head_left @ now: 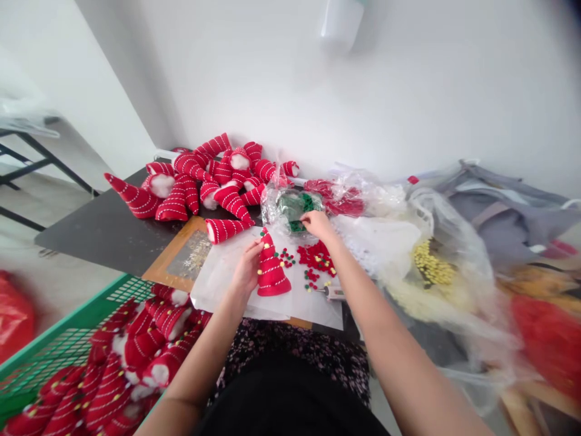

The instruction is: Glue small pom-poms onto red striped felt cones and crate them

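My left hand (pixel 247 265) is closed round the side of a red cone-shaped stuffed piece (pixel 273 275), with white stitched stripes and small green and yellow pompoms on it. Its tip points away from me. My right hand (pixel 316 223) reaches to a clear plastic bag (pixel 284 209) of green pompoms (pixel 308 203). Its fingertips are pinched together, and what they hold, if anything, is too small to name. Red pompoms (pixel 318 257) lie loose below that hand, with a few green and yellow ones among them. A glue gun (pixel 333 293) lies partly behind my right forearm.
Striped red stuffed cones (pixel 186 175) are heaped at the back left of the dark table (pixel 91 227). A green basket (pixel 49 345) of decorated cones stands at lower left. White paper (pixel 218 284) covers the work spot. Plastic bags, one with yellow beads (pixel 433 263), crowd the right.
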Tool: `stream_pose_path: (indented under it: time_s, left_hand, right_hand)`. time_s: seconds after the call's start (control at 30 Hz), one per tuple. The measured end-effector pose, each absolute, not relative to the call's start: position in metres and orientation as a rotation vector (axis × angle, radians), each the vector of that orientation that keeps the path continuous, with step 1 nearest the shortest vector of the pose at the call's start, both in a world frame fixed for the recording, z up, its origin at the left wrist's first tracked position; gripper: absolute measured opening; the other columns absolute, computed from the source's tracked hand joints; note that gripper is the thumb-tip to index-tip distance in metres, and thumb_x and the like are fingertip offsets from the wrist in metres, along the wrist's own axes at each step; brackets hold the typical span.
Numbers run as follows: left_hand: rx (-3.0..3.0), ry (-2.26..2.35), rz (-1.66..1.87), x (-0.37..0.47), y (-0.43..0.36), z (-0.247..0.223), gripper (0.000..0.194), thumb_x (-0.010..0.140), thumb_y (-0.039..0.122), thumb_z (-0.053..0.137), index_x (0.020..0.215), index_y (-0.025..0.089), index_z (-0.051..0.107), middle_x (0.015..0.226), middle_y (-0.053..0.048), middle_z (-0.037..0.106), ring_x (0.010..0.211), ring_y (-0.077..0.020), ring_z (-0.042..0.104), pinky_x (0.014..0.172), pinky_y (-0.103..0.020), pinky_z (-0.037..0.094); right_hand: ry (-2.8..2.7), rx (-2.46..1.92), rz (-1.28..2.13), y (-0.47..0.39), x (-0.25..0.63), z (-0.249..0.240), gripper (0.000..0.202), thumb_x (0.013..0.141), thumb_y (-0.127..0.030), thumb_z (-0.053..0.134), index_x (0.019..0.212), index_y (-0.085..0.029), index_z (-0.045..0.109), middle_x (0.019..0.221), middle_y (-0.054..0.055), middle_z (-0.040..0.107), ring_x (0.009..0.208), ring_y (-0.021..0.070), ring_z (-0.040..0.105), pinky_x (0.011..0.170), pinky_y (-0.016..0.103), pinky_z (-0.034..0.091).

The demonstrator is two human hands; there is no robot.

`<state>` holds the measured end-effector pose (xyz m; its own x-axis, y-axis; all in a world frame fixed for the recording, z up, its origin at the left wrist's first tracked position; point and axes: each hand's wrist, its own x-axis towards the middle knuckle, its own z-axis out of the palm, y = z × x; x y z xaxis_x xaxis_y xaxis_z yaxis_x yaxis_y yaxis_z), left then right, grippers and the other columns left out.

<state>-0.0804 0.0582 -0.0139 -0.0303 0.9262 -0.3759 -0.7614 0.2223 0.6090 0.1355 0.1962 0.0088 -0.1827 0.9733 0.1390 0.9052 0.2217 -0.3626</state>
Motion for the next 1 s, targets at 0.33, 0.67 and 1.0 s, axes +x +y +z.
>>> stream_pose_path:
  time_s: [0.33, 0.67, 1.0]
  left_hand:
    - [0.244, 0.835, 1.356, -0.081, 0.059, -0.021, 0.039, 0.058, 0.020, 0.093, 0.090, 0.017, 0.071, 0.078, 0.000, 0.077, 0.064, -0.0144, 0.069, 0.061, -0.024, 0.056]
    - [0.272, 0.803, 1.305, -0.055, 0.062, -0.022, 0.038, 0.058, 0.021, 0.095, 0.086, 0.018, 0.070, 0.074, 0.002, 0.074, 0.061, -0.0146, 0.067, 0.062, -0.026, 0.054]
    - [0.260, 0.814, 1.298, -0.051, 0.061, -0.016, 0.037, 0.057, 0.019, 0.094, 0.085, 0.018, 0.069, 0.072, 0.002, 0.073, 0.062, -0.0141, 0.067, 0.061, -0.024, 0.053]
  right_hand:
    - [-1.432, -2.286, -0.237, 0.161, 0.283, 0.043, 0.032, 0.098, -0.021, 0.053, 0.113, -0.008, 0.078, 0.108, 0.025, 0.080, 0.103, 0.0369, 0.076, 0.094, 0.047, 0.056]
    - [-1.913, -2.142, 0.170, 0.161, 0.301, -0.001, 0.035, 0.088, -0.010, 0.058, 0.107, -0.018, 0.085, 0.121, 0.013, 0.084, 0.121, 0.0298, 0.074, 0.104, 0.032, 0.052]
    - [-1.605, -2.052, 0.175, 0.152, 0.322, 0.000, 0.017, 0.079, -0.016, 0.067, 0.084, -0.016, 0.082, 0.089, 0.016, 0.084, 0.096, 0.0343, 0.079, 0.095, 0.044, 0.059]
